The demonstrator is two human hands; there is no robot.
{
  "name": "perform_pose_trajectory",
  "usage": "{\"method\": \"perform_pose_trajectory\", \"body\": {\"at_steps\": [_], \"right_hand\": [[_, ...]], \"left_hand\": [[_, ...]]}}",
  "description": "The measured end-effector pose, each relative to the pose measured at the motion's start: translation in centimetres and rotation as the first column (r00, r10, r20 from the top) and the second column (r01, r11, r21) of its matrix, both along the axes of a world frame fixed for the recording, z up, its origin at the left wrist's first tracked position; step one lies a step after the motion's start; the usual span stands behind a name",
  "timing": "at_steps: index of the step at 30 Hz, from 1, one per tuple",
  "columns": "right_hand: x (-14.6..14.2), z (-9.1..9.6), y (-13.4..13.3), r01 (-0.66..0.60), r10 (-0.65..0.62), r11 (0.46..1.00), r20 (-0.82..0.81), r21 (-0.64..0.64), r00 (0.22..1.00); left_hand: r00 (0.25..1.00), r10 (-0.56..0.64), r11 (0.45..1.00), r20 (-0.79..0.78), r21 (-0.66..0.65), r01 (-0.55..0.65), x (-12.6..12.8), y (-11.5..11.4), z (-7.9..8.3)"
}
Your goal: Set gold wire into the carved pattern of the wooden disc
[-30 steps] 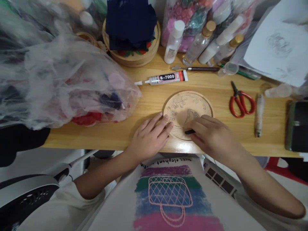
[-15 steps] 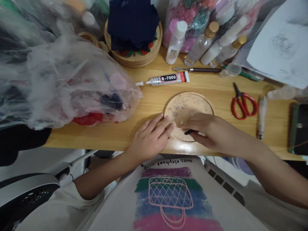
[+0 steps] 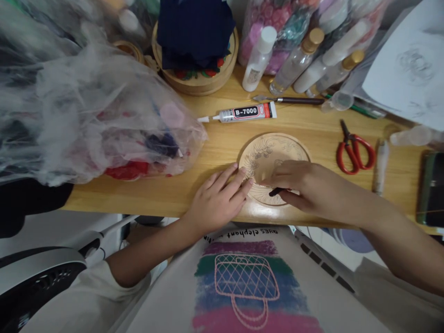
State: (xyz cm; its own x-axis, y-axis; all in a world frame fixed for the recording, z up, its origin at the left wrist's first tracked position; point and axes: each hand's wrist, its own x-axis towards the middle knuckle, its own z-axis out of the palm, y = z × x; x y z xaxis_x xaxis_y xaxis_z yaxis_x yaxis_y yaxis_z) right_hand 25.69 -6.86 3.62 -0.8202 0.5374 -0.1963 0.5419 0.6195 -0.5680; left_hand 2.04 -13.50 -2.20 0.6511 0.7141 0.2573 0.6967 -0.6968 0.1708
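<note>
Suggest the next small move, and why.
Probably a short stroke of the black tool along the round board: the right hand holds the tool over the pattern and the left hand rests at the rim. The tool's tip is hidden.

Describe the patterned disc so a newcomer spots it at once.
Start at the wooden table and go to its near edge, between the plastic bag and the red-handled cutters. There, the left hand rests at the left rim of a flat tan disc, and the right hand covers part of it. Unlike the thicker round wooden piece farther back, it bears thin dark line patterns.
</note>
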Motion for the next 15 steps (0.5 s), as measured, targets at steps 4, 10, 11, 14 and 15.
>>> {"method": "perform_pose_trajectory", "body": {"at_steps": [4,10,11,14,15], "right_hand": [[-0.02,0.13,0.12,-0.034,0.033,0.999,0.020,0.038,0.999],[-0.29,0.48,0.41,-0.109,0.102,0.990,0.085,0.086,0.991],[-0.34,0.49,0.40,-0.118,0.108,0.988,0.100,0.101,0.989],[-0.48,0.49,0.28,-0.158,0.136,0.973,0.134,0.166,0.982],[-0.53,0.50,0.21,-0.171,0.145,0.966,0.141,0.193,0.979]], "left_hand": [[1.000,-0.007,0.999,0.001,-0.031,0.007,-0.08,-0.03,-0.08],[1.000,-0.002,0.999,0.010,-0.033,0.002,-0.09,0.00,-0.08],[1.000,-0.002,1.000,0.010,-0.028,0.002,-0.09,0.00,-0.06],[1.000,-0.010,0.999,0.007,-0.043,0.011,-0.13,-0.01,-0.06],[1.000,-0.013,0.999,0.005,-0.052,0.013,-0.16,-0.03,-0.07]]}}
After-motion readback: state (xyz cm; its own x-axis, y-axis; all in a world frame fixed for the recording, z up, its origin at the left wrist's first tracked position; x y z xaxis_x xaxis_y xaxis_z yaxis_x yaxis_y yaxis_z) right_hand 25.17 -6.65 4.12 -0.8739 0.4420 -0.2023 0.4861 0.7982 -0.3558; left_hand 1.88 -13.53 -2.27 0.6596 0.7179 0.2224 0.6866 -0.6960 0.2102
